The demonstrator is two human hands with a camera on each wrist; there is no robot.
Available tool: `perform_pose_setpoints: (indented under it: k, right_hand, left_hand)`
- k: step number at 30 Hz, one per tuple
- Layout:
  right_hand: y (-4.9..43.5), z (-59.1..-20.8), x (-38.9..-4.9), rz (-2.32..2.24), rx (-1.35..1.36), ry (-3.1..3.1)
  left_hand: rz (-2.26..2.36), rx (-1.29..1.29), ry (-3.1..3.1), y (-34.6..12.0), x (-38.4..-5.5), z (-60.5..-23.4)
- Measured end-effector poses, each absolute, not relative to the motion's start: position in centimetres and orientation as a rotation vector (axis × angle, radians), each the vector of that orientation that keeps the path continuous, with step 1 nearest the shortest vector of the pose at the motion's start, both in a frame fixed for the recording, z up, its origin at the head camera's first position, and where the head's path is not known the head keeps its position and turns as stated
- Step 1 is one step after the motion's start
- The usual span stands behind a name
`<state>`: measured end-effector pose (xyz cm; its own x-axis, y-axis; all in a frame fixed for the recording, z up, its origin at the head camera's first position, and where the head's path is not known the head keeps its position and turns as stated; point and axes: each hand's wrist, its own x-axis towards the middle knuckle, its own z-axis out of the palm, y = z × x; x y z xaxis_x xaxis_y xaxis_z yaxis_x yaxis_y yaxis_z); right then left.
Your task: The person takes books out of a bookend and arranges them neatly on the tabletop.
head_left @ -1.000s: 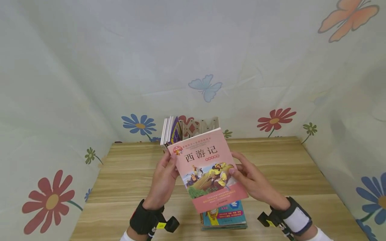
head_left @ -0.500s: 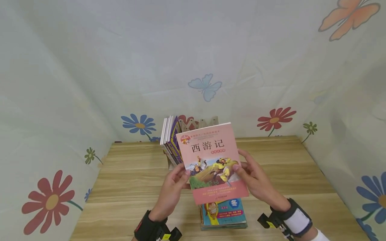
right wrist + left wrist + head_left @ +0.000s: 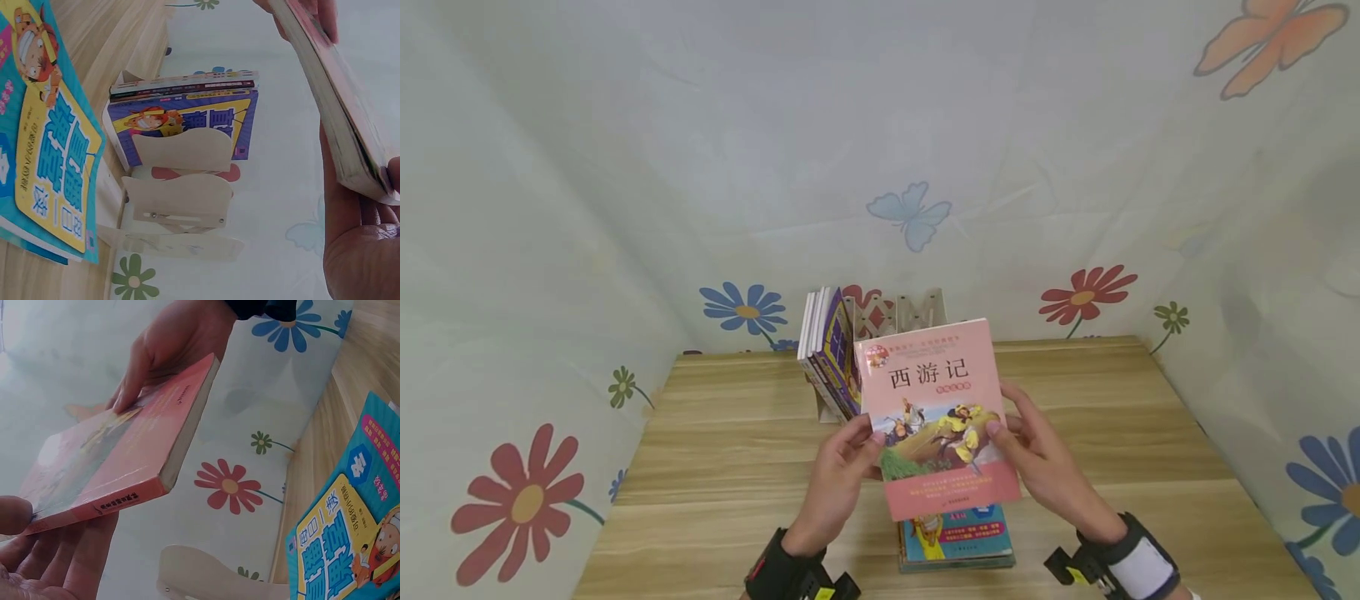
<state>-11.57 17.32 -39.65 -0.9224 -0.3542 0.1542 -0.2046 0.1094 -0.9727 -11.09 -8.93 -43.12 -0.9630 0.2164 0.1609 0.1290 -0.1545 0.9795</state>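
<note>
A pink paperback book (image 3: 936,417) with black Chinese characters and a painted scene is held up, cover toward the head camera. My left hand (image 3: 837,483) grips its left edge, thumb on the cover and fingers behind. On the opposite edge, my right hand (image 3: 1048,467) pinches it the same way. The left wrist view shows the book's pink spine (image 3: 100,506) resting over the left fingers. Below the held book lies a blue book (image 3: 958,537) on the wooden table, its upper part hidden in the head view.
Behind the pink book stands a beige bookend rack (image 3: 181,150) with several dividers. Upright books (image 3: 827,350), one with a purple cover, fill its left slot. A wooden table (image 3: 1112,417) spreads around, with a flower-printed curtain (image 3: 880,125) at the back and sides.
The pink book has shifted right and turned more upright, rising and then lowering a little. My left hand has slid down to the lower part of its edge.
</note>
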Motion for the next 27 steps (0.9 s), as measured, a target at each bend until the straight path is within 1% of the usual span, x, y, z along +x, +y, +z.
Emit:
perform_pose_setpoints:
  k: [15,27]
  right_hand:
    - [18.0,-42.7,-11.1,-1.890,-0.353,2.351]
    - [18.2,-44.3,-10.8,-1.859,-0.203,2.398]
  left_hand:
    - [2.283,0.278,1.930,-7.6,-11.1,-46.1]
    - [2.243,0.164,1.895,-7.3,-10.9,-47.6]
